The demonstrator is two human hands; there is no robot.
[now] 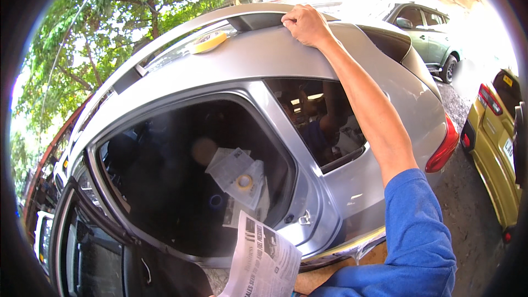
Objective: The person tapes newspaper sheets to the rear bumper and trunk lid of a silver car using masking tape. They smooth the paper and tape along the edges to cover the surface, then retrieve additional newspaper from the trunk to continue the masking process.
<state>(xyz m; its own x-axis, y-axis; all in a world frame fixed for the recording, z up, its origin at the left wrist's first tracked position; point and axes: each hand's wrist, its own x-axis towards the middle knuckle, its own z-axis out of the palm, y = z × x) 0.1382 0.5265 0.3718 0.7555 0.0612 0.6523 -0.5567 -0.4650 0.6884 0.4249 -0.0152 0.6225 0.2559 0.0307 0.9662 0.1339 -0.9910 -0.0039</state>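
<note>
- The bare right hand, with its forearm slanting up from a blue cloth sleeve at the lower right of the frame, is resting at the rear end of a long, curved, silver roof rail at the upper centre.
- Its fingers are curling inward with hardly any gap showing, their tips touching the rail beside its black, wedge-shaped foot panel; whether they are pinching anything thin, I cannot tell.
- The rail is lying leftward from those fingertips, its long axis bowing from the upper centre toward the left side of the frame, along the roof of the silver car.
- Of the 2 hands, the right is being the nearer to the rail; the left is not showing, so I cannot tell what its fingers are doing.
- 1 flat, round roll of yellow tape is lying on the roof beside the rail, to the lower left of the right hand and apart from it.
- A printed, grey-white newspaper sheet is standing up at the bottom centre.
- Inside the dark open doorway, a 2nd, yellowish ring-shaped tape roll is sitting on loose, pale paper sheets, below and well apart from the fingers.
</note>
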